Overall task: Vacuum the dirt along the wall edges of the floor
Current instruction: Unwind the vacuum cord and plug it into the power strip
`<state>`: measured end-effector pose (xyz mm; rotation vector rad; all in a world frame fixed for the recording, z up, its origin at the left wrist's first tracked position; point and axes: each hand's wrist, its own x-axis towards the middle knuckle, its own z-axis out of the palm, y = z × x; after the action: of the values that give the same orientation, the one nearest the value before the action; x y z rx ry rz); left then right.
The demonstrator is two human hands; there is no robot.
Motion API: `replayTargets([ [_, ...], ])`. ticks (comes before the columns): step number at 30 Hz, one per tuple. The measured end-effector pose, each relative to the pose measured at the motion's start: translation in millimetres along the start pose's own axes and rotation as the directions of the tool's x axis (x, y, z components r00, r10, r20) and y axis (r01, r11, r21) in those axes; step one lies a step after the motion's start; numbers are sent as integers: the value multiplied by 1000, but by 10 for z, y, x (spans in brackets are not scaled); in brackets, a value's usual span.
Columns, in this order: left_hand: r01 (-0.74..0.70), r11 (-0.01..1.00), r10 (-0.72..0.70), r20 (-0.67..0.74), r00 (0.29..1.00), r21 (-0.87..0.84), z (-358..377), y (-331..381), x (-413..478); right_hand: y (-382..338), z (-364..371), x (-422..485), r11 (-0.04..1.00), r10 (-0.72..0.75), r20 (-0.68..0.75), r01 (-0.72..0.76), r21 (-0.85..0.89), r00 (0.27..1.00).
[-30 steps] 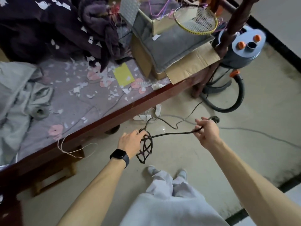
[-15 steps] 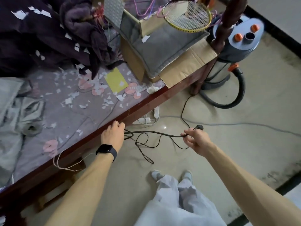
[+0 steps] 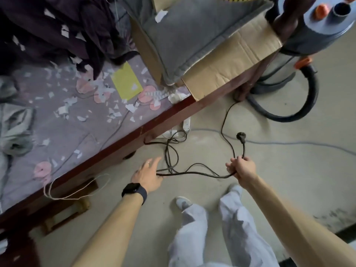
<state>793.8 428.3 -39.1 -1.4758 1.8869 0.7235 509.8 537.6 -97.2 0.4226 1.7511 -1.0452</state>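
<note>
Loosened now, left hand (image 3: pixel 147 176) rests straight fingers against the cord (image 3: pixel 192 172); right hand (image 3: pixel 243 168) grips it below the plug (image 3: pixel 241 135).

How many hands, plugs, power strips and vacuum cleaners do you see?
Hands: 2 (left hand, right hand gripping the black cord)
Black plug: 1
White power strip: 1
Vacuum cleaner: 1
Total: 5

Right hand (image 3: pixel 243 169) grips the black cord (image 3: pixel 192 172) below its plug (image 3: pixel 241 136); left hand (image 3: pixel 148 175), fingers outstretched, touches it; vacuum (image 3: pixel 317 33) beside the bed (image 3: pixel 173 114).
</note>
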Motion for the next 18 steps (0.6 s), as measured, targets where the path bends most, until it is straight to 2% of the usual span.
replayTargets([
  [4,-21,1000,21,5,1000,18,546,378,878,255,-89,957,1000,-1,-86,0,-6,996],
  [10,-145,988,139,91,986,60,1635,805,2170,854,-174,2318,978,-59,-183,20,-209,981],
  [15,-292,944,281,88,956,156,2307,965,3129,1416,-159,3295,965,-42,-177,-6,-264,983],
  [18,-341,913,341,38,939,225,2570,1051,3635,1674,-108,3751,929,-132,-170,63,-364,977],
])
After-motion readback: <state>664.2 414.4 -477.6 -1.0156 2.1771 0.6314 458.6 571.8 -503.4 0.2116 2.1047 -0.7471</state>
